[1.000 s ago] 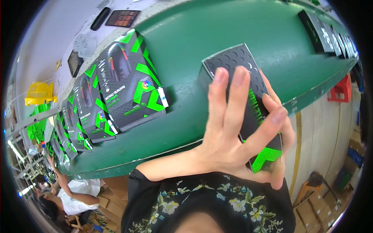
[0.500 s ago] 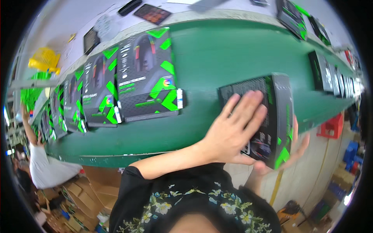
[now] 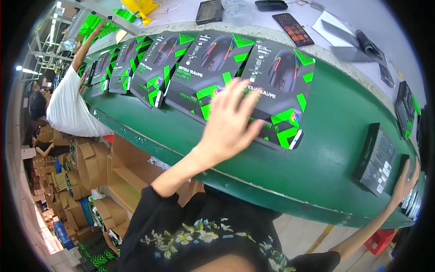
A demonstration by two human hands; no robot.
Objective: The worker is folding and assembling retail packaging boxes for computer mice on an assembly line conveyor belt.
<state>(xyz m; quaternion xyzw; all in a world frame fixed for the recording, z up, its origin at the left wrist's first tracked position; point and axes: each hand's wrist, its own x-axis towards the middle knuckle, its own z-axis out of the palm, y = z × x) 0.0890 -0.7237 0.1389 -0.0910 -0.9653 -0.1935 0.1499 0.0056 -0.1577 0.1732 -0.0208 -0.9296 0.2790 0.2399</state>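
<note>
Black and green gaming mouse boxes lie face up in an overlapping row along the green belt. Over the nearest mouse box and its neighbour is my left hand, fingers apart and slightly blurred, holding nothing; whether it touches them is unclear. At the far right, my right hand has its fingers around a dark box, seen only in part. Beside it a mouse box stands tilted on the belt, its printed back towards me.
The green belt runs from left to right before me. Beyond it, a pale ledge holds a phone and a black case. More boxes lie at the right. A person in white works at the left, near open cartons.
The view has swung left. The box formerly between my hands is no longer held there. My hands have parted: left over the row, right out to the boxes at the far right.
</note>
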